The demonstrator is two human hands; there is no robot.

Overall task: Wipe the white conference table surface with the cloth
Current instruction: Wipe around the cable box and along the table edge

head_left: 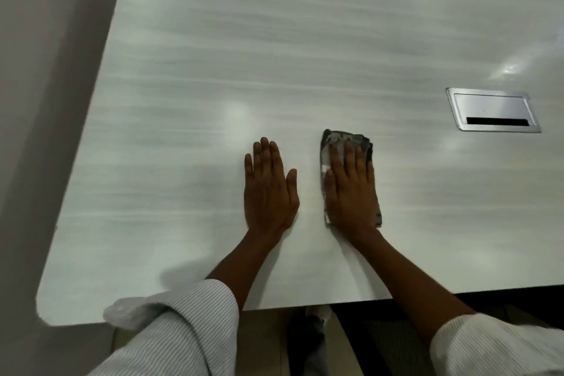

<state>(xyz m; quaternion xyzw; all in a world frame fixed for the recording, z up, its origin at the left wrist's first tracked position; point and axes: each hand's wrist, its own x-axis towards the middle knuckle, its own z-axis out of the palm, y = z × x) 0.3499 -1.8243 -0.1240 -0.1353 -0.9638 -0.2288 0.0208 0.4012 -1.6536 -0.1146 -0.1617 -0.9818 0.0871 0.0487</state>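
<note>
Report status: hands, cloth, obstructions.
Right hand flat on cloth, pressing it to table. Left hand flat on bare surface. Cable hatch ahead right.

1. Your right hand (351, 189) covers most of the cloth (338, 139); only its edges show.
2. Worktop (274, 55) runs off the right and top edges.
3. Both your sleeves are cut off at the bottom edge.

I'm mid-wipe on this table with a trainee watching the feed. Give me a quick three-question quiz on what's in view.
1. True or false: the left hand holds the cloth.
2. The metal cable hatch lies on which side of the right hand: A) left B) right
3. Fill in: the left hand rests flat on the bare ____.

Key: 1 false; 2 B; 3 table.
</note>
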